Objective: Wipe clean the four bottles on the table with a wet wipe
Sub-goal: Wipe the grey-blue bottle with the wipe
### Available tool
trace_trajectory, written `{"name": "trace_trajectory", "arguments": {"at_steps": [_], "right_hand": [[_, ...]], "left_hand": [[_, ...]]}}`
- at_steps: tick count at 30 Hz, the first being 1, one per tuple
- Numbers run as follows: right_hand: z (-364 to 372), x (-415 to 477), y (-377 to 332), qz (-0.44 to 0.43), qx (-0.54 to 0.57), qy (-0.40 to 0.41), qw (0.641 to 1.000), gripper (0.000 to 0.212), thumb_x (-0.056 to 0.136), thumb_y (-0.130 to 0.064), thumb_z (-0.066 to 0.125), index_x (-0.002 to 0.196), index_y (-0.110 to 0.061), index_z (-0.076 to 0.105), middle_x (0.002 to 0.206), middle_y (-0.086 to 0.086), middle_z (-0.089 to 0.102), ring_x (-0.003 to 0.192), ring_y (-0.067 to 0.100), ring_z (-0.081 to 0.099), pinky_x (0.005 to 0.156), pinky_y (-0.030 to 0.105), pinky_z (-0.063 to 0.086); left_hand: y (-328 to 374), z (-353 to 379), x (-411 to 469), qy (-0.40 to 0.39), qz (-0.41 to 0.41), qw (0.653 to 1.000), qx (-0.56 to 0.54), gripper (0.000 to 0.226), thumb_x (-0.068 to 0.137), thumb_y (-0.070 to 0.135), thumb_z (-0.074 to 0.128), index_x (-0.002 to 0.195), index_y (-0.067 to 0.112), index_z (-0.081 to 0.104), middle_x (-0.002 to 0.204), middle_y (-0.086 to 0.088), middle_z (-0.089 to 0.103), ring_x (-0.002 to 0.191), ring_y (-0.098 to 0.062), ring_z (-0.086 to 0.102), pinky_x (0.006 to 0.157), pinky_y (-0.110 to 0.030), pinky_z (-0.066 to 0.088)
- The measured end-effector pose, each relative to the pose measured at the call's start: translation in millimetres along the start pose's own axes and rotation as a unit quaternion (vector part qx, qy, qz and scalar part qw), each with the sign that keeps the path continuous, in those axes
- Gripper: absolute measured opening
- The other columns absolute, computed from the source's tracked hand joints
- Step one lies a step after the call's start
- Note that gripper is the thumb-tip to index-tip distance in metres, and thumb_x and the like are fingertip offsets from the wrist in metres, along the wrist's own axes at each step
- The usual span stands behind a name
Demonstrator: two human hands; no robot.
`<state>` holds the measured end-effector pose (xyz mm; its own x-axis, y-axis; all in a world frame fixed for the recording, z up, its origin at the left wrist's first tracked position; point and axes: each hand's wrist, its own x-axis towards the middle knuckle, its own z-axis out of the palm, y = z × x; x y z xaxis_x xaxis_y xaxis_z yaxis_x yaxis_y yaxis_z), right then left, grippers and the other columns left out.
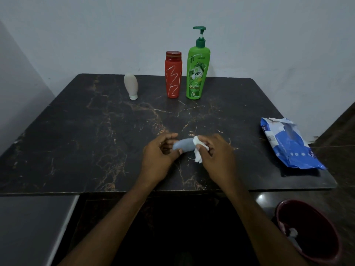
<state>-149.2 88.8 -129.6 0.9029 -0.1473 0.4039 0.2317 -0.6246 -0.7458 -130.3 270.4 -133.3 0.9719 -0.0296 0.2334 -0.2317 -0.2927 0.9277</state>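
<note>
a red bin point(315, 235) sits on the floor at the near right, with white scraps inside. above the near part of the dark marble table point(76, 141), the left hand point(159, 152) grips a small grey bottle point(183, 145), held sideways, fingers curled round its left end. the right hand point(215, 152) pinches a white wipe point(197, 148) against the bottle's right end. a blue wipe pack point(290, 144) lies open near the table's right edge. at the far edge stand three bottles: a white tube point(131, 86) on its cap at the left, well apart from a red bottle point(173, 74) and, just beside that, a green pump bottle point(196, 73).
</note>
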Motion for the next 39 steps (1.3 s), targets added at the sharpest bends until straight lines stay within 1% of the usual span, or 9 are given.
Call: {"name": "trace_trajectory", "arguments": {"at_steps": [4, 7, 12, 17, 24, 28, 33, 36, 39], "right_hand": [[-11, 0, 8, 0.01, 0.0, 0.02, 1.0, 0.022, 0.095, -0.013, 0.064, 0.116, -0.016, 0.072, 0.109, 0.001, 0.062, 0.095, 0.01, 0.062, 0.082, 0.008, 0.041], [-11, -4, 15, 0.018, -0.013, 0.006, 1.0, 0.019, 0.096, -0.013, 0.063, 0.113, -0.016, 0.071, 0.11, -0.003, 0.06, 0.096, 0.008, 0.061, 0.08, 0.006, 0.042], [-11, -8, 17, 0.029, -0.041, -0.002, 0.999, 0.02, 0.095, -0.01, 0.062, 0.113, -0.014, 0.069, 0.116, -0.003, 0.061, 0.104, 0.01, 0.059, 0.082, 0.001, 0.036], [-10, -11, 17, 0.015, -0.051, 0.0, 0.999, 0.02, 0.093, -0.007, 0.064, 0.111, -0.014, 0.069, 0.115, -0.002, 0.061, 0.103, 0.009, 0.058, 0.085, 0.003, 0.037], [-6, -13, 17, 0.04, -0.064, 0.023, 0.997, 0.021, 0.093, -0.012, 0.066, 0.114, -0.013, 0.071, 0.113, 0.002, 0.064, 0.098, 0.011, 0.06, 0.084, 0.01, 0.037], [5, -19, 8, -0.004, -0.051, 0.03, 0.998, 0.015, 0.089, -0.009, 0.071, 0.103, -0.011, 0.077, 0.098, 0.001, 0.069, 0.088, 0.009, 0.062, 0.08, 0.001, 0.035], [13, -34, -6, -0.069, -0.05, -0.044, 0.995, 0.012, 0.091, -0.009, 0.066, 0.09, -0.014, 0.077, 0.087, -0.004, 0.066, 0.077, 0.005, 0.059, 0.073, 0.016, 0.045], [4, -20, 2, -0.027, -0.074, -0.002, 0.997, 0.013, 0.091, -0.012, 0.067, 0.083, -0.016, 0.076, 0.087, -0.002, 0.067, 0.075, 0.008, 0.059, 0.07, 0.02, 0.042], [-4, -12, 9, 0.027, -0.086, 0.023, 0.996, 0.012, 0.092, -0.015, 0.068, 0.098, -0.017, 0.077, 0.093, 0.002, 0.067, 0.082, 0.015, 0.063, 0.078, 0.029, 0.049]], "left_hand": [[2, 2, -6, 0.024, 0.104, 0.99, 0.096, 0.032, 0.08, -0.003, 0.079, 0.107, 0.014, 0.075, 0.104, 0.007, 0.073, 0.098, -0.003, 0.067, 0.086, -0.014, 0.052], [1, 4, -7, 0.007, 0.15, 0.979, 0.136, 0.033, 0.074, -0.008, 0.079, 0.099, 0.014, 0.074, 0.103, 0.004, 0.067, 0.097, -0.006, 0.064, 0.084, -0.017, 0.051], [-2, 2, -6, -0.039, 0.12, 0.986, 0.105, 0.036, 0.074, -0.008, 0.078, 0.099, 0.017, 0.073, 0.111, 0.005, 0.062, 0.106, -0.011, 0.065, 0.088, -0.033, 0.059], [2, 2, -8, -0.056, 0.088, 0.988, 0.112, 0.031, 0.077, 0.01, 0.086, 0.102, 0.022, 0.072, 0.113, 0.01, 0.069, 0.107, -0.003, 0.065, 0.091, -0.02, 0.055], [4, 5, -6, -0.063, 0.044, 0.985, 0.156, 0.055, 0.076, 0.016, 0.089, 0.127, 0.021, 0.07, 0.122, 0.01, 0.071, 0.109, -0.002, 0.065, 0.094, -0.005, 0.045], [5, 5, -5, -0.063, 0.041, 0.983, 0.167, 0.055, 0.074, 0.016, 0.09, 0.126, 0.019, 0.071, 0.122, 0.007, 0.071, 0.11, -0.006, 0.065, 0.099, -0.018, 0.049], [3, 6, -4, -0.06, 0.051, 0.982, 0.172, 0.052, 0.075, 0.013, 0.09, 0.124, 0.016, 0.073, 0.121, 0.001, 0.074, 0.109, -0.011, 0.067, 0.102, -0.029, 0.052], [3, 5, -3, -0.066, 0.049, 0.979, 0.188, 0.056, 0.073, 0.014, 0.091, 0.125, 0.017, 0.072, 0.124, 0.001, 0.072, 0.113, -0.012, 0.065, 0.104, -0.026, 0.048], [4, 5, -2, -0.075, 0.054, 0.974, 0.207, 0.057, 0.075, 0.016, 0.09, 0.129, 0.018, 0.071, 0.128, 0.0, 0.07, 0.117, -0.013, 0.063, 0.102, -0.019, 0.042]]}}
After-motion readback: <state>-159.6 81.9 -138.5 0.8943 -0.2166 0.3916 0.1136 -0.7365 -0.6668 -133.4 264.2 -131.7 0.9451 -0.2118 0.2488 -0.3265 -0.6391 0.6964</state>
